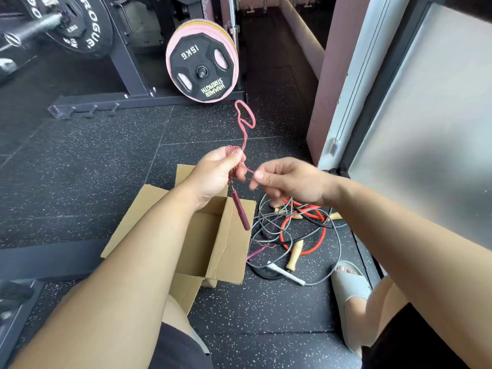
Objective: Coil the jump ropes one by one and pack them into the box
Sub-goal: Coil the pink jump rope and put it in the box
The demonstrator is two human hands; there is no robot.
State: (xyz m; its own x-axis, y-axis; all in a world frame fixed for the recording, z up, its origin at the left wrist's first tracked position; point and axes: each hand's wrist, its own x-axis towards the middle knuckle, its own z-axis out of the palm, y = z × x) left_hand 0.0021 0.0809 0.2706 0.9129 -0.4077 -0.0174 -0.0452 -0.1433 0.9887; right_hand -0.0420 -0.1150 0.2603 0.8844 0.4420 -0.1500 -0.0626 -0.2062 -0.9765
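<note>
Head view.

- Left hand (213, 177), centre of frame: fingers curled tight round a wound bundle of the pink jump rope (234, 151). The bundle shows above the thumb and between the fingers.
- Right hand (290, 182), just right of the left hand: thumb and forefinger pinch a short strand of the same rope that runs across from the bundle. The other fingers are loosely curled.
- A free loop of the rope stands above the left hand, rising toward upper centre and bent into a rough heart shape.
- The rope's maroon handle (241, 211) hangs from the underside of the left hand. Its long axis is near vertical, top end at the fingers, free end pointing down and slightly right. It hangs in front of the right flap of the box.
- Box (229, 246): brown cardboard, flaps open, on the floor (80, 169) below the hands, lower centre.
- Pile of ropes (269, 227) lies on the floor just right of the box: grey and black cords, a red rope (323, 235), wooden handles and a white handle, all tangled.
- Writing: weight plate (199, 65), upper centre, reads "15KG" and "HAMMER STRENGTH", rotated nearly upside down. Black plate (87, 25), upper left, reads "ROGUE".
- A foot in a grey sandal (348, 286) is at lower right.
</note>
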